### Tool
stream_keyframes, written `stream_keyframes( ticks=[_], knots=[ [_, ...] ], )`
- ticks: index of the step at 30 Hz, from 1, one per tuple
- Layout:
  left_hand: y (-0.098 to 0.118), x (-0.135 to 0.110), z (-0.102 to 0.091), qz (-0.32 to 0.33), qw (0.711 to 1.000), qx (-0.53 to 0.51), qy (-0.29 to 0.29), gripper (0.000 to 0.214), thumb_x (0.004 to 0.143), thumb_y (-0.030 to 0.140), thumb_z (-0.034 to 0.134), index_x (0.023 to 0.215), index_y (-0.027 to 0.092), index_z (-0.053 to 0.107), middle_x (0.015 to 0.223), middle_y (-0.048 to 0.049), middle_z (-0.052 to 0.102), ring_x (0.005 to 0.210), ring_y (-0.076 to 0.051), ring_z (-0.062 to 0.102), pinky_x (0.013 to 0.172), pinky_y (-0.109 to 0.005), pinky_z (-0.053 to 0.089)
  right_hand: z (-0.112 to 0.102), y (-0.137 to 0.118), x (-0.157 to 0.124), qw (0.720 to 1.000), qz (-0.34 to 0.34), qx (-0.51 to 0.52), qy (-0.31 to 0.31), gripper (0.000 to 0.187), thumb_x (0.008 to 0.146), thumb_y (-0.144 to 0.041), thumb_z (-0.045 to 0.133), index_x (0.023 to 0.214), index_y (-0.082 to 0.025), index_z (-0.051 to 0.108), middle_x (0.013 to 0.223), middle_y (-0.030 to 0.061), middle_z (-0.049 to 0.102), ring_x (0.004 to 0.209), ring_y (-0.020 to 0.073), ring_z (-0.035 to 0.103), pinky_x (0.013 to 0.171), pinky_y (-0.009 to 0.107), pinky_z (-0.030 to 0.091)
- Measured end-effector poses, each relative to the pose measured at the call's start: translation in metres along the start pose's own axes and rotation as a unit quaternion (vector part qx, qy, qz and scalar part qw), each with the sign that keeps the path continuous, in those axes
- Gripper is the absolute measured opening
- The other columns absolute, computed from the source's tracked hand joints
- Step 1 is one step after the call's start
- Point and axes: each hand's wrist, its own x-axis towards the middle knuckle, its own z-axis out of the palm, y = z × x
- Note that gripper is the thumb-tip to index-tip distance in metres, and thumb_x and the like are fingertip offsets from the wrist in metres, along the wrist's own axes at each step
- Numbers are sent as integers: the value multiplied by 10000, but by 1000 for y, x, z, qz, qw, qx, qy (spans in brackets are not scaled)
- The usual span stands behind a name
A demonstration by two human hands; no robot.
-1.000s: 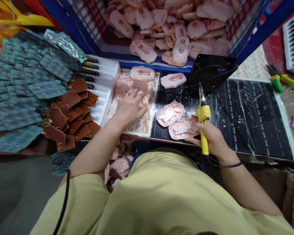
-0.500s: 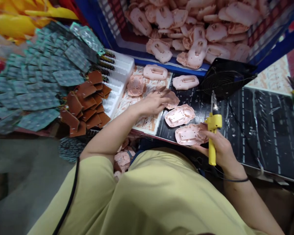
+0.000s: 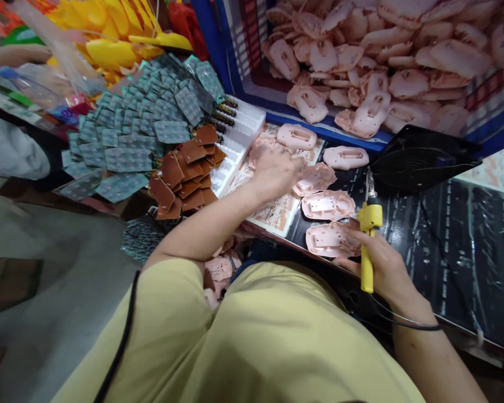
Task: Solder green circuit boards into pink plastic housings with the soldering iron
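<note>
My right hand (image 3: 384, 267) grips a yellow soldering iron (image 3: 367, 246), tip pointing away, and its fingers touch the nearest pink plastic shell (image 3: 330, 239). A second shell (image 3: 327, 204) and a third (image 3: 317, 178) lie beyond it on the black mat (image 3: 457, 240). My left hand (image 3: 277, 167) is palm down over more pink shells (image 3: 258, 150) on a printed sheet (image 3: 273, 215), its fingertips just left of the third shell. I see nothing gripped in it.
A blue crate (image 3: 235, 73) heaped with pink shells stands at the back. A black fan (image 3: 420, 159) sits right of two loose shells (image 3: 345, 157). To the left are brown circuit boards (image 3: 185, 173), green-grey boards (image 3: 130, 134), a white tray (image 3: 241, 140) and yellow parts (image 3: 113, 33).
My left hand carried a pink shell from the printed sheet rightward onto the mat's edge, left it there, and drew back left. My right hand kept the iron in place. My head turned left.
</note>
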Motion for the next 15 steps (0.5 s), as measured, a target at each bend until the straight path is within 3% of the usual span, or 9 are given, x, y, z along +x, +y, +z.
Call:
stream_keyframes(
  ticks=[2, 5, 8, 9, 11, 15],
  knots=[
    [-34, 0, -18, -93, 995, 19, 13, 399, 958, 397, 500, 1101, 89, 712, 1141, -182, 675, 1158, -338, 553, 980, -478, 421, -1, -2, 1, 1000, -1, 1, 8, 562, 805, -435, 765, 1253, -173, 549, 1119, 149, 666, 985, 303, 664, 825, 436, 576],
    [-88, 0, -35, -195, 977, -25, 82, 527, 825, 576, 657, 1097, 126, 698, 1169, -105, 669, 1317, -338, 419, 1160, -518, 278, -3, -2, 1, 998, -3, -21, 52, 543, 789, -368, 796, 1243, -187, 560, 1081, 132, 684, 948, 302, 670, 786, 425, 564],
    [-129, -2, -38, -314, 949, 4, -12, 631, 736, 641, 727, 1101, 128, 688, 1265, -71, 640, 1341, -336, 402, 1186, -564, 216, -5, -2, 1, 997, 6, -33, 68, 520, 792, -306, 801, 1245, -214, 564, 998, 87, 702, 863, 268, 671, 729, 394, 557],
    [-137, -3, -39, -337, 940, 19, -45, 642, 733, 629, 737, 1113, 114, 681, 1290, -65, 630, 1323, -329, 426, 1181, -575, 221, -5, -3, 0, 997, 10, -34, 65, 513, 798, -294, 797, 1250, -221, 563, 1003, 81, 705, 854, 260, 672, 725, 389, 558],
    [-145, -7, -43, -359, 931, 25, -55, 642, 737, 592, 743, 1147, 105, 666, 1313, -49, 618, 1303, -318, 452, 1181, -580, 239, -5, -5, 0, 997, 18, -33, 66, 496, 808, -272, 787, 1249, -225, 564, 1040, 85, 709, 855, 252, 676, 718, 381, 562],
    [-134, -23, -65, -371, 926, 33, 62, 511, 870, 538, 594, 1169, 132, 677, 1289, -84, 624, 1319, -367, 447, 1151, -589, 299, -6, -8, 0, 996, 26, -29, 76, 490, 819, -228, 771, 1261, -231, 559, 1116, 96, 707, 924, 258, 690, 739, 378, 576]
  ],
)
